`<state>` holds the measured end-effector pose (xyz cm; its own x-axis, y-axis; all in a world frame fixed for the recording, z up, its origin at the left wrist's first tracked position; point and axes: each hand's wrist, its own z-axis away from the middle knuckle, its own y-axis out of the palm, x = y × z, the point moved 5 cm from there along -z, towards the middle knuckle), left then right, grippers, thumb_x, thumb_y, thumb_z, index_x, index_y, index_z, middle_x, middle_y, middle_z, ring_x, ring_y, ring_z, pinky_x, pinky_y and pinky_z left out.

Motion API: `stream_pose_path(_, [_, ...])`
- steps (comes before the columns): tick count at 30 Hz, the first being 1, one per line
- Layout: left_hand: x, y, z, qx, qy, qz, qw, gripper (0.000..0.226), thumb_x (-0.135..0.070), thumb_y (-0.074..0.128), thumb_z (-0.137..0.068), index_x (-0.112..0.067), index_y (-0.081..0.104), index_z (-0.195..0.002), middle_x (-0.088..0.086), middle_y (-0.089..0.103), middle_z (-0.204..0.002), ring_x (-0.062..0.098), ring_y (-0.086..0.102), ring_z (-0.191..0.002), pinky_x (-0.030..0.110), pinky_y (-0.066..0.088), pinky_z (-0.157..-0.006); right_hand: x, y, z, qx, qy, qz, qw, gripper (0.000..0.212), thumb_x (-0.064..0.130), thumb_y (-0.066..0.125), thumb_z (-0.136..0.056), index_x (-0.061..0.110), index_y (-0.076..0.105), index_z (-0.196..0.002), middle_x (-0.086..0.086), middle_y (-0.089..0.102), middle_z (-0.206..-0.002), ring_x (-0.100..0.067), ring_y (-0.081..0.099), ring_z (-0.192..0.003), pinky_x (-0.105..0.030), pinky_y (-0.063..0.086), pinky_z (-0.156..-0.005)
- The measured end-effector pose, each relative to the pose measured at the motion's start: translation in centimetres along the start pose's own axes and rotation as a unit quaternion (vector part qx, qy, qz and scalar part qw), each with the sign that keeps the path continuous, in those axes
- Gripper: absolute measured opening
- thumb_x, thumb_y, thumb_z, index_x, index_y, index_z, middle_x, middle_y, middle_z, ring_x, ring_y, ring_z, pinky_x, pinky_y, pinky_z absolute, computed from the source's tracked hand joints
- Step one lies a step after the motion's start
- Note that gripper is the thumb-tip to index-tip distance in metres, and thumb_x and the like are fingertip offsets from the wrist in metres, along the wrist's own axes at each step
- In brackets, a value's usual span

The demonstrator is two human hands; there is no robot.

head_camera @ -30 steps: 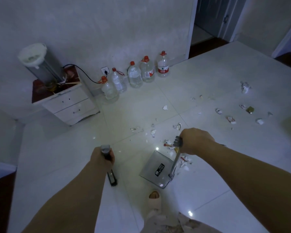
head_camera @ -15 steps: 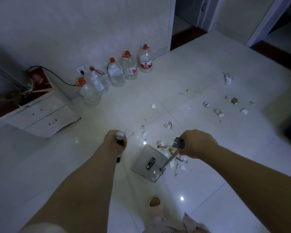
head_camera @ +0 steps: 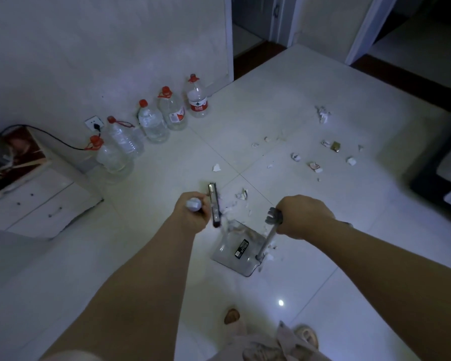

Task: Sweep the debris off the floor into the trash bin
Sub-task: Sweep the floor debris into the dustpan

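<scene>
My left hand (head_camera: pixel 192 213) grips the top of a broom handle; the dark broom head (head_camera: pixel 215 204) rests on the white tile floor (head_camera: pixel 167 256) just left of the dustpan mouth. My right hand (head_camera: pixel 301 216) is closed around the upright handle of a clear grey dustpan (head_camera: pixel 236 250) lying flat on the floor. White paper scraps (head_camera: pixel 232 207) lie between broom head and pan, some at the pan's edge. More debris (head_camera: pixel 315 166) is scattered to the far right, including a crumpled tissue (head_camera: pixel 322 114) and a small brownish piece (head_camera: pixel 336 146). No trash bin is in view.
Several water bottles (head_camera: pixel 151 123) with red caps line the wall. A white drawer cabinet (head_camera: pixel 37 201) stands at left with a cable to a wall socket (head_camera: pixel 93 123). Doorways open at top right. Dark furniture (head_camera: pixel 443 168) sits at the right edge. My feet (head_camera: pixel 306 336) are at the bottom.
The view shifted right. My left hand swung the broom head from left of the pan up to its mouth, pushing scraps toward it. My right hand kept the dustpan in place.
</scene>
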<state>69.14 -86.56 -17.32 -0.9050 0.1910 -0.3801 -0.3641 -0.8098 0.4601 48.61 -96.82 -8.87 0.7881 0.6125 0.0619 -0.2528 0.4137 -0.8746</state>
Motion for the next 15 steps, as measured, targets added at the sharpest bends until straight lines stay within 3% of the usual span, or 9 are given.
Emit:
stream_pose_path(2, [0.1,0.1,0.8,-0.009,-0.019,0.026,0.999,0.040,-0.011,0.038,-0.095,-0.009,0.043,-0.055,0.004,0.045,-0.037,0.013,0.050,-0.027,0.012,0.039,-0.030,-0.9,-0.2,0.3,-0.004,-0.007,0.002,1.000,0.013,0.025,0.062,-0.083,0.017,0.065,-0.093,-0.002,0.059,-0.083,-0.024,0.057,-0.078,-0.029,0.042,-0.067])
stream_pose_path(4, [0.3,0.3,1.9,-0.010,-0.023,0.032,0.999,0.029,-0.014,0.035,-0.096,-0.014,0.036,-0.066,0.003,0.046,-0.037,0.011,0.050,-0.027,0.012,0.038,-0.029,-1.6,-0.3,0.7,-0.008,-0.015,0.008,1.000,0.011,0.024,0.061,-0.084,0.018,0.064,-0.092,-0.002,0.059,-0.082,-0.023,0.058,-0.078,-0.029,0.042,-0.067])
stream_pose_path(10, [3.1,0.0,4.8,-0.077,0.017,-0.002,0.997,0.029,-0.008,0.033,-0.093,-0.011,0.034,-0.064,0.003,0.043,-0.036,0.012,0.048,-0.026,0.009,0.036,-0.030,-5.2,-1.1,3.2,-0.007,-0.025,0.011,1.000,0.008,0.025,0.061,-0.081,0.018,0.057,-0.085,-0.002,0.058,-0.082,-0.023,0.058,-0.080,-0.029,0.043,-0.068])
stream_pose_path(15, [7.8,1.3,6.3,-0.104,0.077,0.024,0.991,0.017,0.005,0.034,-0.059,-0.011,0.032,-0.054,0.000,0.034,-0.032,0.011,0.038,-0.024,0.008,0.039,-0.034,-10.1,-1.5,5.8,0.000,-0.011,-0.006,1.000,0.012,0.026,0.064,-0.080,0.021,0.054,-0.076,0.004,0.054,-0.072,-0.020,0.055,-0.079,-0.028,0.042,-0.067])
